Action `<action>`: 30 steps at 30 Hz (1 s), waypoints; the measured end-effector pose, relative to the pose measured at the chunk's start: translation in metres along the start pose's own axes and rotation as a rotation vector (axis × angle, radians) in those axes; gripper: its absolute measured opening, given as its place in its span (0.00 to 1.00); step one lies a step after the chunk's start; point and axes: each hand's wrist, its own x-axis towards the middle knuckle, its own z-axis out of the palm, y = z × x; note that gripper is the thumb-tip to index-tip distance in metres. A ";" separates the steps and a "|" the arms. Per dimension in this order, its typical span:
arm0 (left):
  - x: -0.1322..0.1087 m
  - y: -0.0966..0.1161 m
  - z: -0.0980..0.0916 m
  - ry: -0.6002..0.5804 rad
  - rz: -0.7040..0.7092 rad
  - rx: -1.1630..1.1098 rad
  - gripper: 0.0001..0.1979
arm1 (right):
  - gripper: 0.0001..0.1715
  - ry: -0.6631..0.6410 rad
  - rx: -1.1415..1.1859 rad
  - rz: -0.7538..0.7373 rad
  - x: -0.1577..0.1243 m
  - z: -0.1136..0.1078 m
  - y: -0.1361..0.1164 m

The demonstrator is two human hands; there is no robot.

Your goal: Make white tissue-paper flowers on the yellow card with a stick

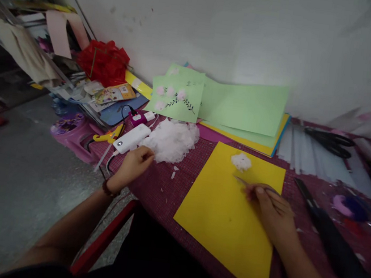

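Beside a heap of small white tissue-like pieces (173, 140), my left hand (135, 163) is closed with its fingertips pinched together. Whatever it may hold is too small to make out. My right hand (273, 208) grips slim, pointed tweezers (241, 180) above a yellow sheet (223, 216). Just beyond the tweezers' tip, a ruffled white flower (241, 161) lies near the top of that sheet. A few loose white scraps (174, 172) rest on the table between the heap and the sheet.
A yellow glue gun (108, 136) and white power bank (133, 139) lie left of the heap. Green sheets (243, 105), one decorated with pink flowers, lean against the wall. Black scissors (330, 141) and a dark-handled knife-like tool (325, 237) lie on the right.
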 end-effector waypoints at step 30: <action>0.073 0.069 -0.002 -0.258 0.040 -0.436 0.09 | 0.19 -0.039 0.087 -0.061 0.003 0.004 -0.002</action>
